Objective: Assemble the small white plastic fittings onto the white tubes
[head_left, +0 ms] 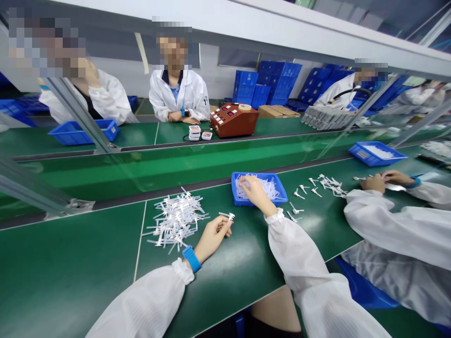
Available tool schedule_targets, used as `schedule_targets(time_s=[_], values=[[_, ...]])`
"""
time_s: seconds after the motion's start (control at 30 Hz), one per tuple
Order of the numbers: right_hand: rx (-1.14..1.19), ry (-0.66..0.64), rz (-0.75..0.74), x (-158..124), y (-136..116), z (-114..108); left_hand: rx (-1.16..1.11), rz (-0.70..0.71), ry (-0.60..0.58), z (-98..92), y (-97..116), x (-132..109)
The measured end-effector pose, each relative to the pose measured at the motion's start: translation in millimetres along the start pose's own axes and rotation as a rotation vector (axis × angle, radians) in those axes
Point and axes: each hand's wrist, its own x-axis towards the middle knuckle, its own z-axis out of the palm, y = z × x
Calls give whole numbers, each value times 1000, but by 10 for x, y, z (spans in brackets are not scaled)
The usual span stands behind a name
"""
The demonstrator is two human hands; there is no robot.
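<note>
Pile (179, 217) sits at your left hand's 10 o'clock, thin arms crossed every way. Likely trouble is tangling: lift one, drag several. Your strap (192, 258) is just beside the pile's near edge, at its 5 o'clock; swing that wrist left and it could knock strays.

Left hand (213, 236) is pinched closed on one part (230, 216), sticking out at the hand's 1 o'clock. Fingertip bite only, so it could twist or slip if squeezed off-centre.

Bin (243, 202), at the left hand's 1 o'clock, holds jumbled slim pieces (270, 188). Right hand (254, 190) is in there, fingers bent down; can't tell if it's gripping anything. Risk: pulling doubles, or flicking some over the low wall.

Right sleeve (294, 253) runs just beside loose parts (295, 211) at the bin's 4 o'clock; baggy fabric could sweep them. More scatter (331, 184) lies at 3 o'clock, toward a co-worker's hands (374, 184). No divider visible, so mix-ups are possible.
</note>
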Motion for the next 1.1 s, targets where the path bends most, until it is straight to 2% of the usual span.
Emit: schedule_targets(time_s=[0.13, 0.37, 0.43, 0.6, 0.7, 0.8, 0.87, 0.97, 1.1], values=[[81, -103, 35, 3, 16, 25, 9, 0, -2, 3, -2, 5], [132, -106, 10, 3, -11, -34, 13, 18, -13, -10, -39, 17], [175, -42, 18, 1, -35, -61, 10, 19, -8, -11, -34, 18], [382, 218, 64, 11, -148, -119, -32, 1, 20, -17, -14, 23], [558, 335, 68, -17, -289, -120, -54, 23, 91, -34, -44, 36], [672, 388, 72, -151, -503, -60, -58, 58, 188, -55, -85, 54], [723, 340, 83, -306, -664, 17, -77, 62, 255, -68, -90, 61], [851, 165, 102, -556, -877, 156, -88, 79, 331, -83, -56, 58], [1025, 32, 249, -722, -1005, 291, -73, 95, 383, -97, -10, 52]])
